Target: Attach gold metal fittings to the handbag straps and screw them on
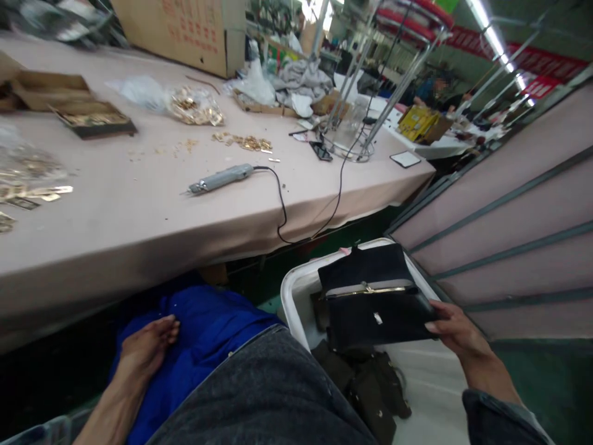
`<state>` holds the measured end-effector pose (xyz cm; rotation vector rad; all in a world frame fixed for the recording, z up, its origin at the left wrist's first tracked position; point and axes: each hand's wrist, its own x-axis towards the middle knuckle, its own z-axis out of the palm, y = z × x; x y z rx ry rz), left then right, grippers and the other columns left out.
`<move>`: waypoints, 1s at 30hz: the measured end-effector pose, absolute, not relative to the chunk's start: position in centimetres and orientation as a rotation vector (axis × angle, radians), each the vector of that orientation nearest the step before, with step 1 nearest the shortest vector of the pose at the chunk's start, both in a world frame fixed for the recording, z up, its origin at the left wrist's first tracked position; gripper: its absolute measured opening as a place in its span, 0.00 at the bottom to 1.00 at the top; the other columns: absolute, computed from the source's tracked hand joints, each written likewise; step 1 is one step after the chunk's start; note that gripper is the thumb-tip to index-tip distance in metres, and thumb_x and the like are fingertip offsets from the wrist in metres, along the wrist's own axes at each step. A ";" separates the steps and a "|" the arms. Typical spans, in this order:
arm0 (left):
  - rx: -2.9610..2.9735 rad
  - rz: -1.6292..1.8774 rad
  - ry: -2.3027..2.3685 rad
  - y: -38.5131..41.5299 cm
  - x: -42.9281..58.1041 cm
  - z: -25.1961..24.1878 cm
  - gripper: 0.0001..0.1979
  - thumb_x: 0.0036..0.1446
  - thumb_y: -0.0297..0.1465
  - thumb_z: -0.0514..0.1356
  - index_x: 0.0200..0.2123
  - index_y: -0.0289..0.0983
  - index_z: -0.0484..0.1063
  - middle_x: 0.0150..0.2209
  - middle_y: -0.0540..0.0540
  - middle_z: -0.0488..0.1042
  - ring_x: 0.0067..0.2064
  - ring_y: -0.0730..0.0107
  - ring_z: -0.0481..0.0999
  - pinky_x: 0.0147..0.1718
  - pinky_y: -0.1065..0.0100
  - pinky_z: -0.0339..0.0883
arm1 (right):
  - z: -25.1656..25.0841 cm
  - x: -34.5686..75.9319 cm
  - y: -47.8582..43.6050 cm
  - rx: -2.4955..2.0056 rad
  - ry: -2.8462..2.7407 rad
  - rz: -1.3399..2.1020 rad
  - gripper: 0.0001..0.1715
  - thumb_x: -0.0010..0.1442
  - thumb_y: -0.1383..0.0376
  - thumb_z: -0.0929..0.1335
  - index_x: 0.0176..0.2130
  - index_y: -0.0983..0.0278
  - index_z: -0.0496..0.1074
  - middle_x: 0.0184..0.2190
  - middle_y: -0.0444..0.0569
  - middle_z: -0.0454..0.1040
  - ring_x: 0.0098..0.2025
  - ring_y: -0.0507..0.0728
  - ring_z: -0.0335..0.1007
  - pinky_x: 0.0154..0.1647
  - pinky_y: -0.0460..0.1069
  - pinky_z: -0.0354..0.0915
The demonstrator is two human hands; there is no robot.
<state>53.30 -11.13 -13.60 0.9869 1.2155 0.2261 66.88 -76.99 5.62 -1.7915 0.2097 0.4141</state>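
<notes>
My right hand [456,327] grips the right edge of a black clasp purse [361,318], its thumb and fingers closed on it. The purse has a gold metal frame across its middle and a small shiny plate on its front. It is held over a white plastic bin [296,290], in which several dark pouches [370,383] lie. My left hand [152,340] rests on the blue cloth [204,327] over my lap, its fingers curled. Whether anything is inside those fingers I cannot make out.
A grey electric screwdriver [222,179] with a black cord lies on the cloth-covered table [139,210]. Small gold metal parts [250,143], a bag of gold parts [194,105] and a cardboard box [185,31] are behind it. A metal-legged stool [393,80] stands upon the table.
</notes>
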 end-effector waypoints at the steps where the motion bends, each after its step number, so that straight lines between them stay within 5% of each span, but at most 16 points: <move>1: 0.976 0.221 1.177 -11.3 53.0 -13.1 0.04 0.50 0.16 0.63 0.30 0.27 0.74 0.22 0.46 0.75 0.22 0.72 0.71 0.20 0.76 0.64 | 5.9 67.3 -74.9 -1.731 0.184 0.404 0.31 0.35 0.64 0.76 0.43 0.64 0.81 0.39 0.54 0.79 0.41 0.67 0.75 0.42 0.56 0.72; 6: 0.932 0.275 0.903 -11.6 49.8 -6.8 0.19 0.51 0.36 0.72 0.40 0.27 0.76 0.31 0.39 0.79 0.26 0.66 0.76 0.22 0.72 0.67 | 2.3 67.1 -58.4 -1.363 0.062 0.740 0.32 0.38 0.62 0.78 0.46 0.63 0.80 0.42 0.56 0.79 0.37 0.67 0.76 0.36 0.56 0.72; 10: 0.878 0.368 0.457 -11.2 45.6 -0.3 0.45 0.46 0.60 0.68 0.60 0.36 0.70 0.54 0.32 0.75 0.53 0.43 0.76 0.48 0.53 0.73 | -1.7 63.6 -44.5 -1.185 -0.034 1.085 0.32 0.44 0.59 0.78 0.50 0.60 0.79 0.44 0.54 0.79 0.33 0.64 0.76 0.32 0.53 0.72; 12: 0.988 0.455 0.460 -11.4 43.4 1.7 0.47 0.40 0.52 0.75 0.62 0.40 0.68 0.60 0.35 0.71 0.61 0.39 0.68 0.56 0.53 0.67 | -2.5 62.5 -40.2 -1.181 -0.209 1.196 0.35 0.44 0.56 0.79 0.52 0.60 0.79 0.45 0.54 0.78 0.39 0.66 0.76 0.41 0.56 0.73; 15: 1.070 0.493 0.643 -11.9 40.8 2.4 0.47 0.39 0.36 0.78 0.63 0.39 0.66 0.60 0.36 0.71 0.60 0.38 0.70 0.55 0.53 0.69 | -2.4 63.5 -37.0 -1.350 -0.485 1.262 0.37 0.47 0.50 0.79 0.53 0.61 0.78 0.50 0.55 0.76 0.55 0.72 0.70 0.59 0.60 0.65; 19: 0.989 0.474 0.790 -12.3 39.2 0.6 0.47 0.39 0.32 0.78 0.64 0.39 0.66 0.59 0.37 0.72 0.59 0.41 0.71 0.54 0.54 0.71 | -1.1 67.4 -33.9 -1.683 -0.795 1.322 0.37 0.50 0.47 0.79 0.54 0.62 0.77 0.52 0.57 0.75 0.56 0.74 0.68 0.60 0.64 0.64; 23: 0.952 0.481 0.795 -11.7 39.1 -0.3 0.43 0.42 0.32 0.76 0.62 0.40 0.67 0.59 0.38 0.72 0.59 0.41 0.71 0.55 0.51 0.69 | 0.2 68.5 -28.0 -1.322 -0.787 1.362 0.41 0.55 0.52 0.77 0.62 0.63 0.69 0.57 0.57 0.71 0.57 0.70 0.69 0.58 0.61 0.67; 30: 1.328 0.539 0.752 -9.1 40.8 3.0 0.34 0.51 0.36 0.73 0.61 0.38 0.70 0.60 0.36 0.71 0.64 0.41 0.65 0.63 0.51 0.58 | -1.4 66.9 -23.1 -1.448 -0.830 1.097 0.30 0.58 0.53 0.75 0.55 0.64 0.73 0.52 0.54 0.75 0.54 0.67 0.71 0.56 0.57 0.68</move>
